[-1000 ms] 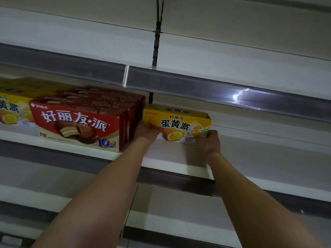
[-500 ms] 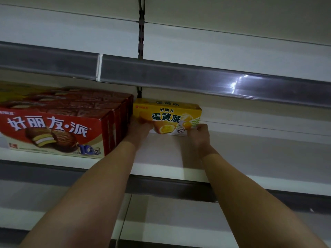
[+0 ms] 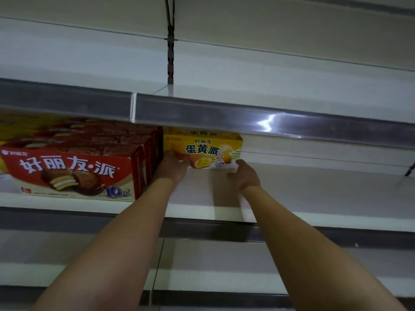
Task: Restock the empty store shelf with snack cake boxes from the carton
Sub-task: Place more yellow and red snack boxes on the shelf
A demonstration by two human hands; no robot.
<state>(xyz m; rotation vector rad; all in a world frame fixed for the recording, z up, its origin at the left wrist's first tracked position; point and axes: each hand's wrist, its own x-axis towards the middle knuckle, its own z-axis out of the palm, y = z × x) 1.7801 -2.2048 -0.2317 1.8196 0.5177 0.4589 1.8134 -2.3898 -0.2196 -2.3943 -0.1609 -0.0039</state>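
Observation:
A yellow snack cake box [image 3: 208, 145] stands at the back of the white shelf [image 3: 314, 189], right beside a row of red snack cake boxes [image 3: 74, 169]. My left hand [image 3: 173, 167] touches the yellow box's lower left corner, its fingertips on the front face. My right hand [image 3: 243, 175] touches the lower right corner with its thumb and fingers. Both arms reach deep into the shelf. How far the fingers curl round the box is not clear. The carton is out of view.
The shelf above, with a grey price rail [image 3: 247, 117], hangs low over the boxes. More yellow boxes [image 3: 9, 129] show at the far left behind the red ones. Bare shelf runs to the right of the yellow box. A lower shelf [image 3: 202, 279] lies below.
The yellow box has slid further back on the shelf, close against the red row, with both hands following it in. The camera has tilted up a little.

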